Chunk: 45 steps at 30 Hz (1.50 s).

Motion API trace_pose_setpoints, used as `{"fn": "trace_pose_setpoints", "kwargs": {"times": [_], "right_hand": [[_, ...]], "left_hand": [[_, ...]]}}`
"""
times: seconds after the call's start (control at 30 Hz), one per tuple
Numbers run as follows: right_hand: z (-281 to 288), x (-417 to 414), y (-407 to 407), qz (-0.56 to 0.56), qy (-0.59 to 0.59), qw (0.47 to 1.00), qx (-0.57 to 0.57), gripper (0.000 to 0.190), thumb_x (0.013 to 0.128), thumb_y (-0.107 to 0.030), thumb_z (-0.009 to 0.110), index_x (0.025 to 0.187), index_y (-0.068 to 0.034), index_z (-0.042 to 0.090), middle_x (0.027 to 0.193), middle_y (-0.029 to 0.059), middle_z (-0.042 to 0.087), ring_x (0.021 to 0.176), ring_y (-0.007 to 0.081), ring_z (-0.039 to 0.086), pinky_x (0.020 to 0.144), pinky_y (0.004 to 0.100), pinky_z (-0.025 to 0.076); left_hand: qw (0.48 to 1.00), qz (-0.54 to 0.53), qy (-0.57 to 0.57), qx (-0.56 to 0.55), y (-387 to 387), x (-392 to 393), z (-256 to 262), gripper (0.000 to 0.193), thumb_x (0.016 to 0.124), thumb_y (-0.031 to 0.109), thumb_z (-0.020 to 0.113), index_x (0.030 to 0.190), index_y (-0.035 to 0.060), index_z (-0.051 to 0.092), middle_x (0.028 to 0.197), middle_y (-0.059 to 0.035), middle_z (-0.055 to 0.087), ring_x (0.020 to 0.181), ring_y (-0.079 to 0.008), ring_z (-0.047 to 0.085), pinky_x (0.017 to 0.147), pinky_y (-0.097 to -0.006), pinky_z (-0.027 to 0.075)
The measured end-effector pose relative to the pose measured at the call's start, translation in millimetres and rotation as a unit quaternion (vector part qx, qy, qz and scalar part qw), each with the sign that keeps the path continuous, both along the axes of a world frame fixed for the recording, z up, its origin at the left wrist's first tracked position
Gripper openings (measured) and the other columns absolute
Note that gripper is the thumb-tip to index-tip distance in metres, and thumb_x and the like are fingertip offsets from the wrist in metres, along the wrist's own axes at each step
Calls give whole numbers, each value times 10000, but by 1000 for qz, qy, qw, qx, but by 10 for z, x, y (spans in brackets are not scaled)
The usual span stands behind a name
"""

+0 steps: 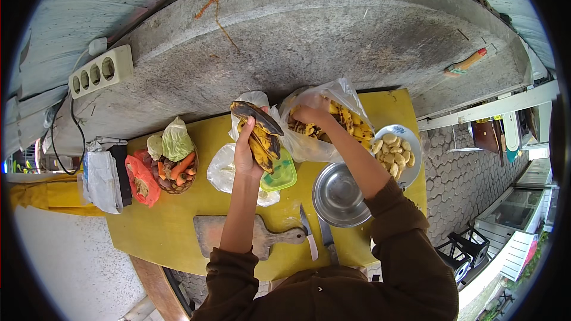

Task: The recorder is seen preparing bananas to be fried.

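Observation:
Two or more ripe bananas (264, 143), yellow with large black patches, are gripped in my left hand (248, 154) above the table. Their skins look whole. My right hand (312, 115) reaches into a clear plastic bag (303, 146) of similar spotted bananas (352, 122); its fingertips are hidden among the fruit, so whether they grip one is unclear. Under the held bananas lies a green-lidded plastic container (283, 176). An open steel bowl (341, 194) stands below my right forearm. Peeled, pale pieces (395, 154) fill a white plate (412, 170) to the right.
A wooden cutting board (227, 232), a white-handled knife (308, 232) and a larger knife (328, 236) lie near the front edge of the yellow table (165, 232). A basket of vegetables (178, 171) stands left. A concrete wall (285, 49) rises behind. A power strip (101, 72) hangs upper left.

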State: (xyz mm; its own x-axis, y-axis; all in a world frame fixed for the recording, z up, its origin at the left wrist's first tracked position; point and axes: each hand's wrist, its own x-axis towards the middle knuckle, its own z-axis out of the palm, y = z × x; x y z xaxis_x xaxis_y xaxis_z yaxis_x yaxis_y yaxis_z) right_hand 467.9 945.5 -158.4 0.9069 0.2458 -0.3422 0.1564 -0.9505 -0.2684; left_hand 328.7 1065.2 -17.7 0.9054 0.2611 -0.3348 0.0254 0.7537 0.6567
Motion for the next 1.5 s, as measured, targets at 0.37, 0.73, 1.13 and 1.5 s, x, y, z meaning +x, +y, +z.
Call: {"fn": "trace_pose_setpoints", "kwargs": {"times": [0.37,0.73,1.13,1.5], "right_hand": [[801,-188,-518,122,106,936,314,413,652,-442,714,881,-103,654,909,85,630,858,248,577,768,353,433],[1047,-177,-457,162,201,929,266,592,549,-435,756,980,-51,621,992,127,608,932,262,563,804,336,422],[991,-163,-310,103,153,950,252,576,646,-554,667,810,-3,631,826,105,605,792,204,556,731,319,422],[818,-145,-819,42,297,810,503,531,652,-323,776,1066,-44,597,942,85,618,848,139,567,767,249,446]], "left_hand": [[1000,-10,13,-24,-3,-54,19,429,845,273,561,1176,14,475,1042,-53,561,913,-145,552,807,-279,456],[1000,-2,14,-17,-29,-97,-10,442,834,264,576,1181,12,468,1077,-49,543,958,-147,531,841,-282,435],[999,-33,5,-7,-52,-75,-71,484,819,258,591,1204,3,450,1168,-72,515,1016,-166,515,861,-293,428],[1000,-1,-10,-6,-25,-105,-37,443,838,262,565,1188,10,465,1020,-51,557,909,-144,542,812,-275,444]]}}
